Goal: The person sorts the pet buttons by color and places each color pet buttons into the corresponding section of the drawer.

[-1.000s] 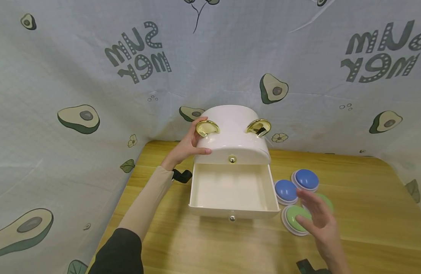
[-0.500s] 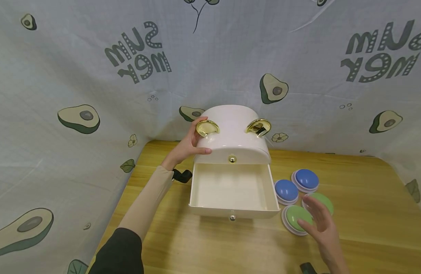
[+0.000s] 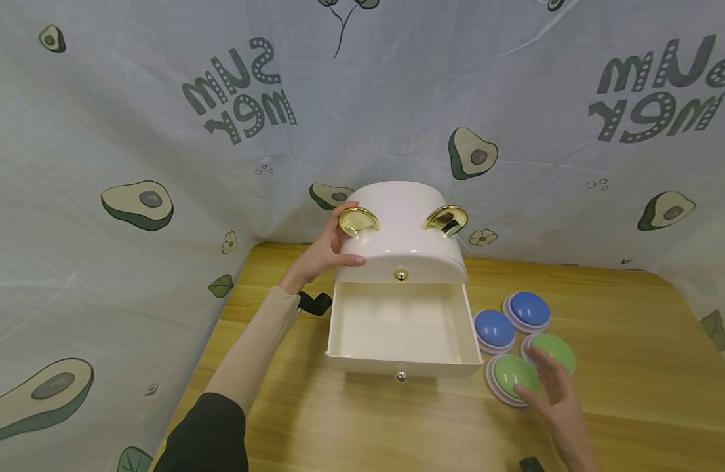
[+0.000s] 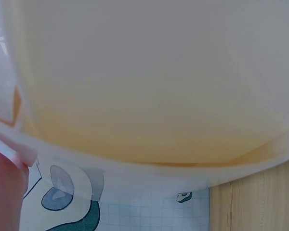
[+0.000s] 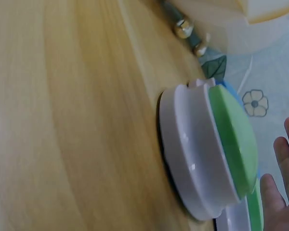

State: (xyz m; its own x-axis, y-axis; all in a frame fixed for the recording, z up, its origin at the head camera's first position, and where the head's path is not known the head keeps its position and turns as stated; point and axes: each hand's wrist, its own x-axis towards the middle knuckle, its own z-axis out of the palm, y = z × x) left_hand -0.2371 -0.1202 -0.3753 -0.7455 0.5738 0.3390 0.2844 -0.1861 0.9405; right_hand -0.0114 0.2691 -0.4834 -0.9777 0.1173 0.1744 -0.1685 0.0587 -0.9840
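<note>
A white storage box [image 3: 400,210] with gold ears stands at the back of the table, its lower drawer [image 3: 400,321] pulled out and bare inside. My left hand [image 3: 321,254] grips the box's left side, thumb on the front and fingers behind the left ear. Pale plastic fills most of the left wrist view, with part of that hand [image 4: 7,192] at its left edge. On the right, my right hand [image 3: 560,406] hovers with parted fingers over the nearer green push button [image 3: 516,375]. The right wrist view shows this button's green dome [image 5: 236,139] beside the spread fingers [image 5: 286,166].
Behind the nearer green button are another green button [image 3: 556,351] and two blue ones, one close by the drawer [image 3: 494,329] and one farther back [image 3: 529,308]. A cloth printed with avocados [image 3: 386,98] hangs behind the wooden table [image 3: 646,354].
My right hand has drawn slightly down toward the near green button, baring more of the buttons behind it. The left hand keeps its grip, and the drawer has stayed out.
</note>
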